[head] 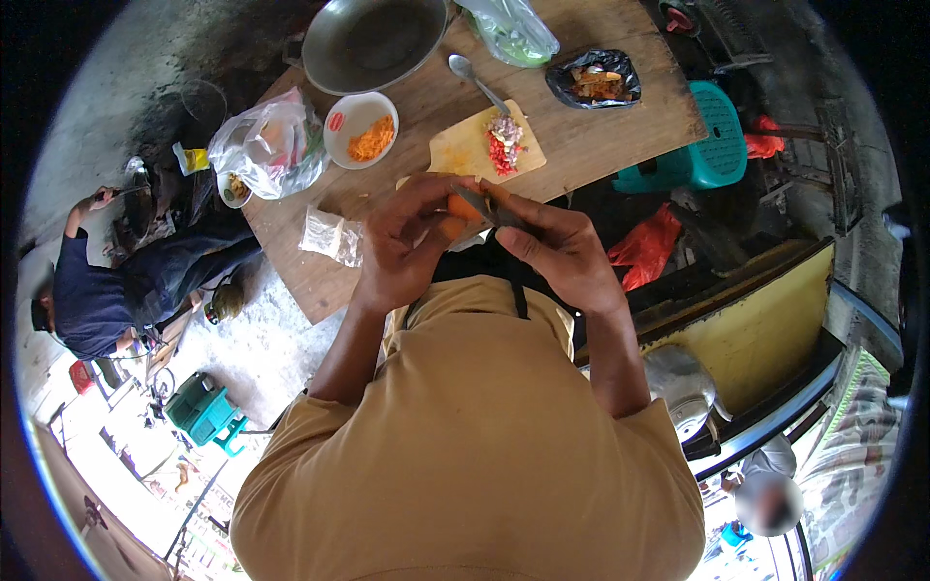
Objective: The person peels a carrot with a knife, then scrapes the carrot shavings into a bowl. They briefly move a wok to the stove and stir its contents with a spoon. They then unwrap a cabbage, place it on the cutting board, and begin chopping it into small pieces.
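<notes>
My left hand (407, 232) grips an orange piece of carrot (463, 209), mostly hidden by the fingers. In my right hand (556, 243) is a knife (476, 200), its blade lying against the carrot. Both hands are close together over the table's near edge. Just beyond them lies a wooden cutting board (458, 149) with chopped red chili (503, 156) and chopped shallot (505, 129) in a small heap. A metal spoon (476, 81) rests with its handle end at the board. Shredded carrot (372, 138) fills part of a white bowl (343, 156).
A large wok (374, 43) stands at the table's far left, near a filled plastic bag (269, 145). Black plastic (559, 83) holds scraps on the right. A clear packet (330, 236) lies left. Green stools (716, 134) flank the table (610, 138). Another person (94, 298) is at far left.
</notes>
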Demonstrator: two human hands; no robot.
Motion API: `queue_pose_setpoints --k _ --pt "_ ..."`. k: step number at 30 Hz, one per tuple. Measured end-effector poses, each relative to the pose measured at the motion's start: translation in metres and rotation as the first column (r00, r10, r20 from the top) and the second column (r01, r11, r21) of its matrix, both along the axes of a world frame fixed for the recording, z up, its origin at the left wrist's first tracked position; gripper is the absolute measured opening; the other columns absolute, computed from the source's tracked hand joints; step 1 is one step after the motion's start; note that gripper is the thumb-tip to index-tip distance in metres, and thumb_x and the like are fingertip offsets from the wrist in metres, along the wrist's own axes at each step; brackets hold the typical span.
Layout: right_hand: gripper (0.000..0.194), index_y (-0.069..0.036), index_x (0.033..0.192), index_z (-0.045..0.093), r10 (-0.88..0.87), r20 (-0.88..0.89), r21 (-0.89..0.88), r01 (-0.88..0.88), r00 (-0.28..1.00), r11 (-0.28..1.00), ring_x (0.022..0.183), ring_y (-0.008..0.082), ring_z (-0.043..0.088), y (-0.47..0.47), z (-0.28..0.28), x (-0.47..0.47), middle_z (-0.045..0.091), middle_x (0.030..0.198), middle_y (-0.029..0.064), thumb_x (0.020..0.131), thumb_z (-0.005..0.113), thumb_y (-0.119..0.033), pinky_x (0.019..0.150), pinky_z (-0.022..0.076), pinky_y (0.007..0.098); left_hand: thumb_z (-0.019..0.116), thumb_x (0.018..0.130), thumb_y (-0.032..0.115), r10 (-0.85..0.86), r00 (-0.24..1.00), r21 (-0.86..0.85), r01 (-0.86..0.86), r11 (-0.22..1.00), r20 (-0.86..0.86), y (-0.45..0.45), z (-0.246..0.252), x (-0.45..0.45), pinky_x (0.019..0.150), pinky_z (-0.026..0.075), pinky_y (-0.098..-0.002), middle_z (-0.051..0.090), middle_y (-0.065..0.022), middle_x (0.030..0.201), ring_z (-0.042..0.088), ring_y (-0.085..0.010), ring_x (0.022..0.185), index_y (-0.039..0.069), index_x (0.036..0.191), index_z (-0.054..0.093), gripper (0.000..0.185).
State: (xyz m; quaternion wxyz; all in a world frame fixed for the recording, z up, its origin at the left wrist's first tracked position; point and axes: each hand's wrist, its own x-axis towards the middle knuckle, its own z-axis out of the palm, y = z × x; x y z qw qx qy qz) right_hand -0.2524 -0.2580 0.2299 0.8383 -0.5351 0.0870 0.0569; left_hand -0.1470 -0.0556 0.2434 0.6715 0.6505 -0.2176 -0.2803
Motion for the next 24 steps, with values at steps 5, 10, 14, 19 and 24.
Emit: queue_pose_setpoints --k 5,10,14,19,24 --pt "0.047 0.003 0.149 0.055 -0.006 -0.034 0.021 0.006 0.999 1.000 0.124 0.0090 0.057 0.009 0.001 0.001 0.066 0.141 0.0069 0.103 0.066 -0.004 0.108 0.0448 0.0255 0.062 0.095 -0.013 0.026 1.000 0.056 -0.027 0.998 0.015 0.007 -0.002 -0.002 0.104 0.053 -0.0351 0.065 -0.0128 0.130 0.066 -0.0216 0.119 -0.005 0.133 0.061 0.039" --pt "0.043 0.000 0.144 0.062 -0.029 -0.184 0.019 0.034 0.983 0.999 0.114 0.0082 0.060 0.017 0.003 0.005 0.070 0.130 0.0047 0.102 0.069 -0.007 0.101 0.0489 0.0255 0.057 0.094 -0.016 0.022 0.998 0.064 -0.018 0.998 -0.061 0.018 -0.011 -0.001 0.108 0.051 -0.0342 0.064 -0.0129 0.132 0.064 -0.0220 0.125 -0.005 0.135 0.060 0.043" --pt "0.047 -0.010 0.150 0.059 0.009 -0.194 -0.007 -0.011 0.981 1.000 0.059 -0.0012 0.037 0.017 -0.002 0.013 0.053 0.074 -0.0098 0.105 0.068 -0.020 0.050 0.0277 0.0178 0.061 0.094 -0.013 0.040 0.997 0.068 -0.036 0.997 -0.062 0.020 -0.015 0.000 0.108 0.051 -0.0340 0.066 -0.0118 0.131 0.066 -0.0200 0.123 -0.003 0.138 0.060 0.045" --pt "0.050 -0.010 0.156 0.051 -0.162 -0.308 -0.013 0.166 0.937 0.986 0.058 0.0014 0.043 -0.001 -0.018 0.019 0.055 0.075 -0.0045 0.109 0.061 -0.022 0.047 0.0340 0.0186 0.067 0.098 -0.002 0.047 0.996 0.063 -0.042 0.997 -0.071 0.019 -0.019 0.004 0.107 0.052 -0.0376 0.067 -0.0145 0.131 0.067 -0.0230 0.121 -0.003 0.138 0.060 0.041" --pt "0.051 -0.013 0.153 0.053 -0.401 -0.411 -0.170 0.364 0.818 0.916 0.058 0.0036 0.050 -0.047 -0.043 0.036 0.061 0.081 -0.0013 0.108 0.061 -0.035 0.045 0.0374 0.0201 0.071 0.096 0.004 0.067 0.988 -0.019 -0.071 0.997 -0.139 0.011 -0.033 0.011 0.102 0.053 -0.0365 0.070 -0.0142 0.122 0.069 -0.0212 0.113 -0.004 0.132 0.061 0.038"
